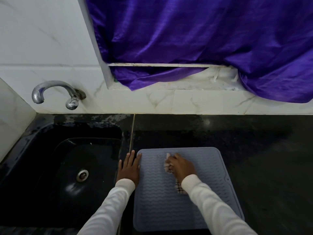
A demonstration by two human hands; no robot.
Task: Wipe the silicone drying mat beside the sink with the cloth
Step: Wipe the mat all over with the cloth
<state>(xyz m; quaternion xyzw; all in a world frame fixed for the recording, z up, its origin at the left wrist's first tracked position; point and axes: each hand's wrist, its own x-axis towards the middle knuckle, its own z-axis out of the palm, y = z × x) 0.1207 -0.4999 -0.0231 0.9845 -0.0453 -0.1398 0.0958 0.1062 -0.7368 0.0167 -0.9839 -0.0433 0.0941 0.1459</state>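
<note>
No brand, label or writing can be read on anything here. The bench [237, 150] is dark polished stone, with wet marks along its far edge by the wall. On it, near the person, lies the grey-blue silicone drying mat [199, 167] with a wavy ribbed pattern, just to the right of the black sink [42, 150]. A pale seam line runs across the bench between sink and mat.

The right hand [182, 167] is on the far middle part of the mat, its fingers curled around a light checked cloth [169, 164] and pressing it onto the mat. The left hand [129, 167] lies flat with straight fingers at the left edge of the mat, partly on the bench. Both arms wear white sleeves [105, 209].

A chrome tap [55, 93] comes out of the white marble-look tiled wall [42, 39] above the sink. To the right, a shiny purple curtain [203, 31] hangs over a window sill [169, 82].
</note>
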